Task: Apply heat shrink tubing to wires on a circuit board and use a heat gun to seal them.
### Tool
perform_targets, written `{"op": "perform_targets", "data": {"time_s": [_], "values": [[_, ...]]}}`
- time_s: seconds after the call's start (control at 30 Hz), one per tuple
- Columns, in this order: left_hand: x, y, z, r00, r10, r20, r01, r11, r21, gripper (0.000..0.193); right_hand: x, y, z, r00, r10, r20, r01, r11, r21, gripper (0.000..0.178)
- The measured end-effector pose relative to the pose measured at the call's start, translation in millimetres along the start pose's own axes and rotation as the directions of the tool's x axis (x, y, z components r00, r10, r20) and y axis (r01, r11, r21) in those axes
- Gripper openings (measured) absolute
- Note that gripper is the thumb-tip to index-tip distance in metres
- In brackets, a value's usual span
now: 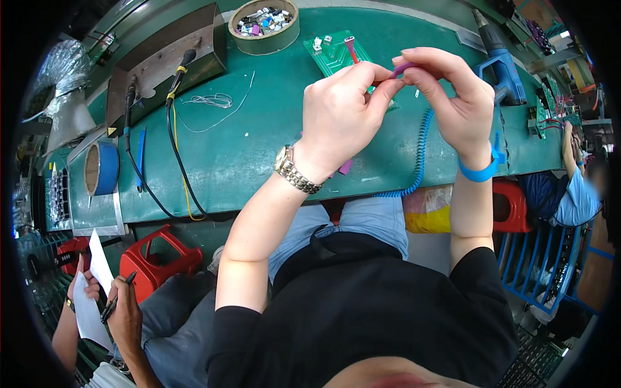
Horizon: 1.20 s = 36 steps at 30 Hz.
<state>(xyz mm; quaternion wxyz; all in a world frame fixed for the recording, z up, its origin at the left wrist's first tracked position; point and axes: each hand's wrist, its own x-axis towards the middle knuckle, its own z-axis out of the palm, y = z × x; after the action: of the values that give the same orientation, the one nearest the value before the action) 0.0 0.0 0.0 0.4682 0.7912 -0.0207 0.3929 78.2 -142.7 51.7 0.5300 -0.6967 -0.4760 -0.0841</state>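
Observation:
A short, narrow purple piece (404, 68), which looks like tubing, is pinched between my two hands above the bench. My left hand (343, 100) is closed, its thumb and fingertips at the piece's left end. The thumb and fingers of my right hand (456, 94) press on its other end. A red wire lead (351, 48) with a small plug runs behind my left hand; whether my fingers touch it is hidden. Beyond it lies a green circuit board (331, 53) with small white connectors. More purple pieces (345, 167) lie by my left wrist. A blue strap (480, 169) circles my right wrist.
A blue coiled cord (422, 149) crosses the green bench (259, 161). Soldering irons (178, 77) rest at a metal tray (213, 32), near a tub (265, 44) of small parts. A blue heat gun (504, 71) stands right. At lower left, another person's hand (123, 310) holds a pen.

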Motion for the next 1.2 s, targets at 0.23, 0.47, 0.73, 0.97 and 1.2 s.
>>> {"op": "perform_targets", "data": {"time_s": [0.23,0.47,0.73,0.97,1.2], "values": [[-1,1,-26,0.991,0.026,0.135,-0.040,0.994,0.105,0.017,15,-26,-6,0.957,-0.084,0.277,0.212,0.854,-0.475,0.020],[-17,-11,-82,0.923,-0.328,0.202,0.311,0.944,0.112,0.018,-7,0,3,0.969,0.168,0.182,-0.129,0.970,-0.208,0.021],[-43,-36,-87,0.874,-0.178,0.452,-0.051,0.892,0.449,0.022,-7,-2,2,0.972,0.013,0.233,0.086,0.908,-0.411,0.014],[-46,-39,-81,0.869,-0.170,0.464,-0.104,0.855,0.508,0.018,-24,9,11,0.941,0.136,0.310,0.047,0.856,-0.516,0.014],[-31,-33,-86,0.897,-0.309,0.315,0.167,0.898,0.408,0.019,-27,29,17,0.967,0.031,0.252,0.061,0.935,-0.350,0.013]]}}
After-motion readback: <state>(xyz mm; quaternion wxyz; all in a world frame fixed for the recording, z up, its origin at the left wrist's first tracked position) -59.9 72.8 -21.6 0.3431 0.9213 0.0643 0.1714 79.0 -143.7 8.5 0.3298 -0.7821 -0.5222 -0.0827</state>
